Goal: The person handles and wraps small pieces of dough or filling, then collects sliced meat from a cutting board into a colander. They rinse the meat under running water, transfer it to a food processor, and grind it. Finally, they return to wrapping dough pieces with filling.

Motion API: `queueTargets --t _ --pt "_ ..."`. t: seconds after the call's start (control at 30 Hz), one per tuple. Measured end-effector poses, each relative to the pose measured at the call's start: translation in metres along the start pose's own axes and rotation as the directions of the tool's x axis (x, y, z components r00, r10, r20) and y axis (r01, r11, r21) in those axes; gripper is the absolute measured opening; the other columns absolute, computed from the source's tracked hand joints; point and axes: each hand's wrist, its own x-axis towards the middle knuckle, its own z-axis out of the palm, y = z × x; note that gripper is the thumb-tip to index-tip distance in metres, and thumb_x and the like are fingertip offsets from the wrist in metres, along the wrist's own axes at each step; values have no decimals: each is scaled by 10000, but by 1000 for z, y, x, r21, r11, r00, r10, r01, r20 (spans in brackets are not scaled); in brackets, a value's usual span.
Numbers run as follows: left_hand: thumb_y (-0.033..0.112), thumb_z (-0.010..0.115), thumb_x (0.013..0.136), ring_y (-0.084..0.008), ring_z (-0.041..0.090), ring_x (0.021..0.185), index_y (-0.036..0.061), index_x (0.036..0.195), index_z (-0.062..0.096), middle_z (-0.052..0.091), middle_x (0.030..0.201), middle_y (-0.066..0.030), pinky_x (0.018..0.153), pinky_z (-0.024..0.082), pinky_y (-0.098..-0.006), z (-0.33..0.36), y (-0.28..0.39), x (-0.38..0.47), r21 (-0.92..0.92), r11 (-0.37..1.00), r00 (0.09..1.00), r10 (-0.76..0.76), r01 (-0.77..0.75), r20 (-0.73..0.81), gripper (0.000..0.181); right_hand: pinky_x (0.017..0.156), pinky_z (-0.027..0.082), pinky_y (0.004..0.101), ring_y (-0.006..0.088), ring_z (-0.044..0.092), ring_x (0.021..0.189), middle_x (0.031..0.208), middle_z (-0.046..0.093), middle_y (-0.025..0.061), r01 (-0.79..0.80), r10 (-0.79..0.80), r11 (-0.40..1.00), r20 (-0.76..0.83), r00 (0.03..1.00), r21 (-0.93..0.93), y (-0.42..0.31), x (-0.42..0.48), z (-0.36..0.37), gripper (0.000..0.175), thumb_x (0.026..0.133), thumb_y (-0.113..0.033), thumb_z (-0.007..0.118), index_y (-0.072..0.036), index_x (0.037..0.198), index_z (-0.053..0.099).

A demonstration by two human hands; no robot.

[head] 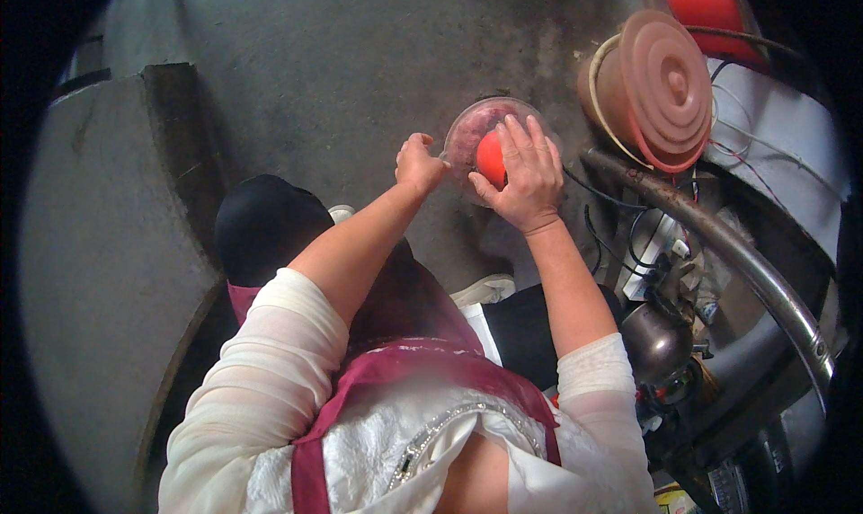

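A round, clear container (466, 126) with dark reddish contents stands in front of me, above the middle of the view. My left hand (419, 165) is at its left rim, with the thumb and fingers near a small tab there; whether it grips the rim is hard to tell. My right hand (522, 170) lies spread over a red rounded thing (491, 158) at the container's middle, fingers pointing away from me. The palm hides part of the red thing and the container's right side. What the contents are cannot be told.
At the right stand a pinkish plastic bucket (600, 86) with a tilted lid (667, 86), a curved metal pipe (735, 244), a power strip (650, 258) with cables and a metal pot (657, 345). A grey slab (101, 211) stands left. Another red object (704, 5) is at upper right.
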Motion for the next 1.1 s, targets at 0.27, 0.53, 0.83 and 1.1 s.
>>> queueTargets --t 0.27,0.53,0.83,1.1 --pt "159 815 632 -288 537 1164 75 1179 551 584 1223 -115 965 438 -408 4 -7 5 43 999 1000 14 -13 -12 613 994 368 498 350 468 1233 1313 534 97 0 0 1000 -1 1000 -14 1 0 1 646 717 -476 689 -71 1209 586" --pt "178 841 608 -284 528 1178 80 1180 550 582 1231 -107 961 438 -406 2 -7 7 49 999 1000 2 -2 9 650 987 374 497 346 474 1225 1307 536 101 4 -4 1000 -4 1000 -11 0 1 0 643 706 -470 700 -75 1201 589" --pt "74 837 603 -299 544 1149 3 1172 533 570 1214 -193 938 454 -363 1 -2 4 24 999 1000 22 -21 -8 649 993 372 496 351 480 1219 1308 537 106 1 -1 1000 12 1000 -18 0 1 0 642 706 -463 701 -74 1204 589" --pt "78 838 605 -307 529 1179 0 1179 531 556 1242 -207 954 446 -369 -1 2 2 17 1000 1000 3 -3 1 655 987 377 495 349 488 1209 1303 541 104 7 -7 1000 2 1000 -7 1 2 0 633 703 -461 705 -72 1190 595"
